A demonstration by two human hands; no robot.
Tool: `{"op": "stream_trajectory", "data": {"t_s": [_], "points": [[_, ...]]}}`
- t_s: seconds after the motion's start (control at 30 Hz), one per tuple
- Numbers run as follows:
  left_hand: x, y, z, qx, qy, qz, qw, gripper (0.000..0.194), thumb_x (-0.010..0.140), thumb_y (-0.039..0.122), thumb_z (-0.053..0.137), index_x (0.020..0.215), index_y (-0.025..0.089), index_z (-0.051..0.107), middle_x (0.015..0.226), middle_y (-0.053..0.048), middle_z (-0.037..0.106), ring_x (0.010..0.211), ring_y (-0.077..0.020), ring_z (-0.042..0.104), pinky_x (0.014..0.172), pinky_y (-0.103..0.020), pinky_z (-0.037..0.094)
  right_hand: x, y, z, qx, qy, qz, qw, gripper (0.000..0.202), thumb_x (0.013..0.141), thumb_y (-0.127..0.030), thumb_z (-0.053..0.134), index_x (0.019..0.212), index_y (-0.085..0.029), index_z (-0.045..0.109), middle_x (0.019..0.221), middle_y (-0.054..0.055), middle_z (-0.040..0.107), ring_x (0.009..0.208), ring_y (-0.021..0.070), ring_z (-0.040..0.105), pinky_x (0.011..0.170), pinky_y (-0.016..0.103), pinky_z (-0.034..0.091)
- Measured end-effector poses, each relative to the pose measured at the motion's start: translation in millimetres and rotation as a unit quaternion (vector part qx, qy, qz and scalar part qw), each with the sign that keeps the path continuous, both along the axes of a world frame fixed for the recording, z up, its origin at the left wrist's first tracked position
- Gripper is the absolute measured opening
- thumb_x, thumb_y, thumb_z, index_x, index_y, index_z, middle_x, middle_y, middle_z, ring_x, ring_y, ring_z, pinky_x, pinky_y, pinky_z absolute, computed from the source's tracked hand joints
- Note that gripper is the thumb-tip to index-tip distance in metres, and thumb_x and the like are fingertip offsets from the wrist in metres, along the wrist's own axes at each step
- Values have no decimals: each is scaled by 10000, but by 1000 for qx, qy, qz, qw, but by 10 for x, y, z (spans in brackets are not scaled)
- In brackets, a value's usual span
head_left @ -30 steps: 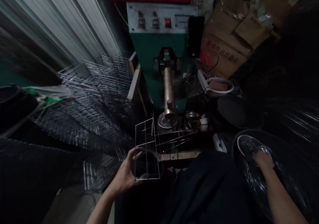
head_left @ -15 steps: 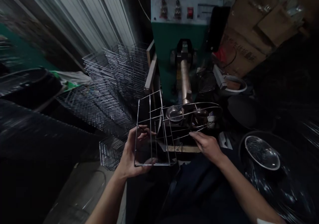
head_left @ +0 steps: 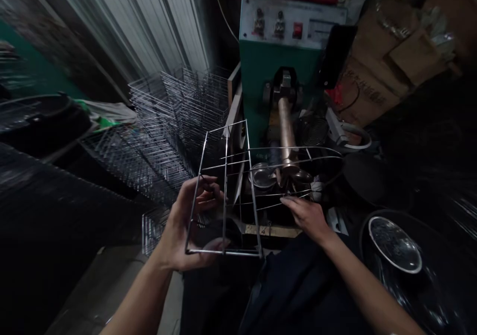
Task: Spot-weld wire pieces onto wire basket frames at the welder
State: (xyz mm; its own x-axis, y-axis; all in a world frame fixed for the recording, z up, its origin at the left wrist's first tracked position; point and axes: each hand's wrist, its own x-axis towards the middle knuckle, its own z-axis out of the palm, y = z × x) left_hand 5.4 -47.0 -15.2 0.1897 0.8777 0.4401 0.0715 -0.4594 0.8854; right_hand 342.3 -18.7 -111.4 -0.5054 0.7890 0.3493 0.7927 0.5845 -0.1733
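Observation:
A wire rack, made of a ladder-like grid with long curved loops reaching right, is held before me at lap height. My left hand is closed round the left side of its grid, fingers behind the wires and thumb near the bottom. With thumb and fingertips together, my right hand pinches a lower wire on the right. The loops cross by the copper-coloured rod of a green machine; whether they touch it I cannot tell. A small round metal cup sits below the rod.
Stacked wire racks crowd the left side. The machine's control panel has a red switch, and a dark phone-like slab is beside it. Cardboard boxes stand at the back right. A round, shiny, pale-rimmed disc lies at the right.
My left hand has shifted left and slightly down, tilting the rack's grid. The right hand keeps its pinch. The whole scene has moved a little as the camera turned.

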Motion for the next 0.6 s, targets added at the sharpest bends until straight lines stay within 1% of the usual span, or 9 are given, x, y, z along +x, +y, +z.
{"op": "stream_trajectory", "data": {"t_s": [0.1, 0.23, 0.37, 0.47, 0.53, 0.6], "points": [[-14, 18, 62, 10, 8, 3, 1000, 924, 584, 253, 845, 1423, 277, 457, 1179, -93, 572, 1065, -313, 642, 924, -491, 595, -2, 47, 20, 6, 41, 12, 999, 459, 941, -14, 564, 1319, -247, 682, 1257, 33, 725, 1068, 159, 719, 864, 229, 581], [-11, 32, 124, 26, 4, 11, 1000, 910, 580, 279, 856, 1407, 296, 475, 1184, -84, 564, 1046, -308, 641, 887, -470, 607, -22, 89, 56, 6, 74, 11, 997, 443, 942, -15, 591, 1301, -256, 686, 1237, 21, 734, 1051, 162, 726, 883, 236, 581], [-13, 41, 158, 37, 1, 13, 999, 910, 586, 297, 864, 1411, 297, 480, 1179, -80, 567, 1037, -301, 645, 869, -450, 617, -49, 124, 102, -13, 86, 3, 996, 466, 920, 6, 612, 1292, -261, 691, 1238, 12, 734, 1054, 167, 727, 889, 244, 583], [-21, 62, 164, 34, -10, 18, 999, 894, 587, 291, 875, 1396, 308, 495, 1171, -68, 579, 1031, -289, 649, 874, -429, 619, -70, 152, 146, -46, 89, 1, 995, 465, 922, 8, 606, 1290, -261, 694, 1253, 14, 728, 1088, 170, 716, 922, 255, 575], [-21, 89, 170, 25, -28, 14, 999, 898, 569, 282, 889, 1379, 332, 504, 1174, -54, 582, 1031, -279, 646, 887, -419, 617, -85, 173, 179, -66, 78, -11, 995, 463, 930, -3, 601, 1296, -271, 694, 1260, 18, 724, 1104, 177, 710, 935, 266, 571], [-18, 122, 183, 1, -45, 11, 999, 910, 534, 277, 910, 1354, 344, 519, 1157, -45, 589, 1029, -274, 640, 895, -414, 613, -100, 194, 208, -69, 57, -30, 995, 459, 929, -15, 608, 1292, -281, 701, 1261, 22, 723, 1094, 189, 713, 934, 283, 574]]}}
